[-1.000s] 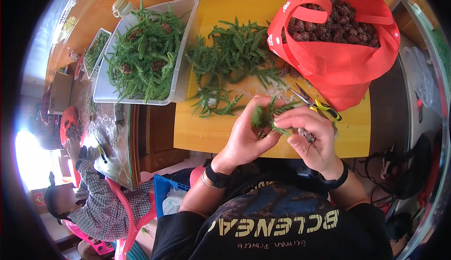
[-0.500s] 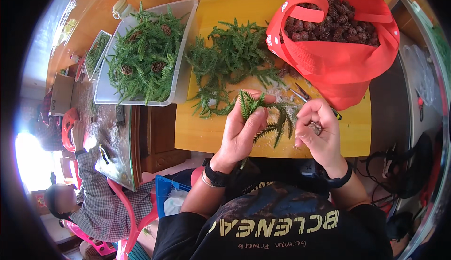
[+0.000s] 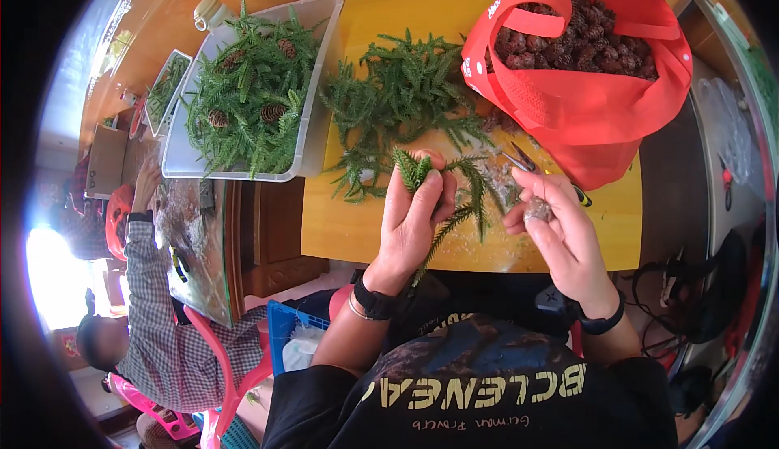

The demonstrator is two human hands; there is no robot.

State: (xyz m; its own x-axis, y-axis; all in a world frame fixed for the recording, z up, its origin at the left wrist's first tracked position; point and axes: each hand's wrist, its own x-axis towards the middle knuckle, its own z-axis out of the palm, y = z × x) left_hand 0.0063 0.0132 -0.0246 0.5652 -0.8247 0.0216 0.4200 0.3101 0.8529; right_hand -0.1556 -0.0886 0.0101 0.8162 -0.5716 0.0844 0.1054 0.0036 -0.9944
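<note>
Meanwhile, the left hand [image 3: 410,214] grips a green sprig [image 3: 418,171], the right hand [image 3: 560,234] pinches a pinecone [image 3: 537,210]; loose sprigs [image 3: 398,100] remain on the desk [image 3: 357,230].

A single head-worn fisheye view looks steeply down, close over the yellow wooden table [image 3: 369,230] and the person's forearms.
</note>
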